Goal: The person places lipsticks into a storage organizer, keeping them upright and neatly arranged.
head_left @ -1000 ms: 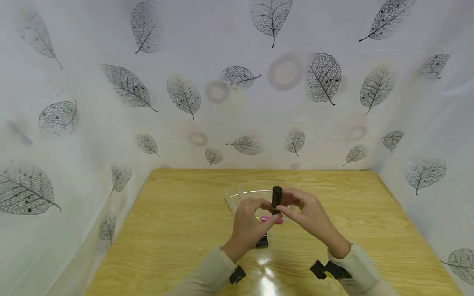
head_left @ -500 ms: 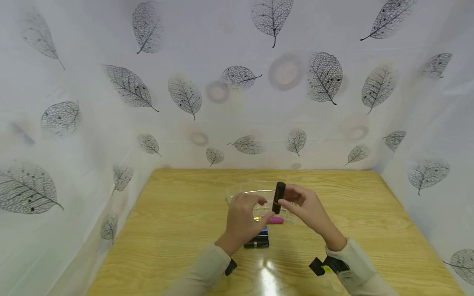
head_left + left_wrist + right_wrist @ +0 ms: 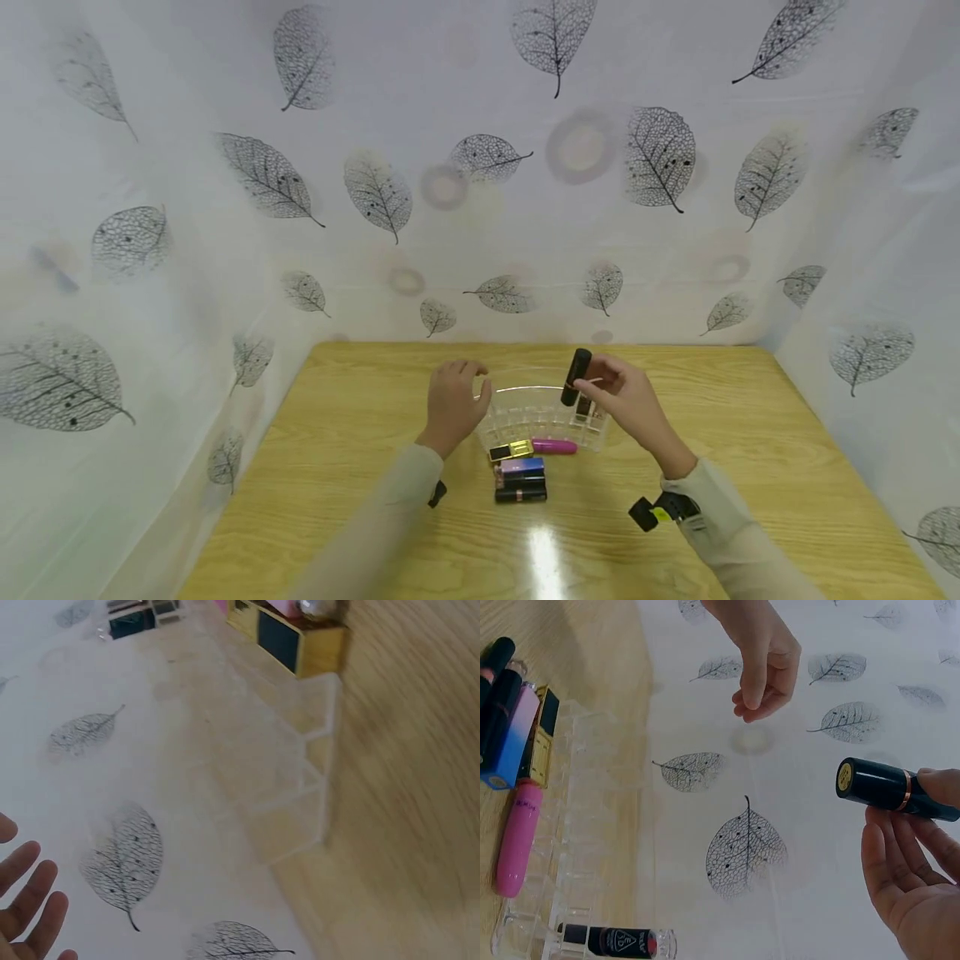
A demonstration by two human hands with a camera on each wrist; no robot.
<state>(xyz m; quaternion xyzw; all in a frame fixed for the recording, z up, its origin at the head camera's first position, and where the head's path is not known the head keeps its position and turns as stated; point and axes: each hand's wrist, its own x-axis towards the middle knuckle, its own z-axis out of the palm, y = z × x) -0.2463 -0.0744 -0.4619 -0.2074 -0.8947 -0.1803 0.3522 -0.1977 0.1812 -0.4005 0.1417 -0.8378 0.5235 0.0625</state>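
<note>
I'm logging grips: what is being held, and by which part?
The right hand pinches a black tube near its copper-coloured band; the left hand holds nothing.

Pale sheeting (image 3: pixel 480 50), perhaps plastic or fabric, stands along the far side and closes in on left and right, gently creased. Dark skeleton leaf prints (image 3: pixel 660 158) and faded rings (image 3: pixel 581 147) pattern it. The yellowish wood-grain tabletop (image 3: pixel 352 417) meets its far side; a bright reflection (image 3: pixel 545 567) gleams on the near part.
</note>
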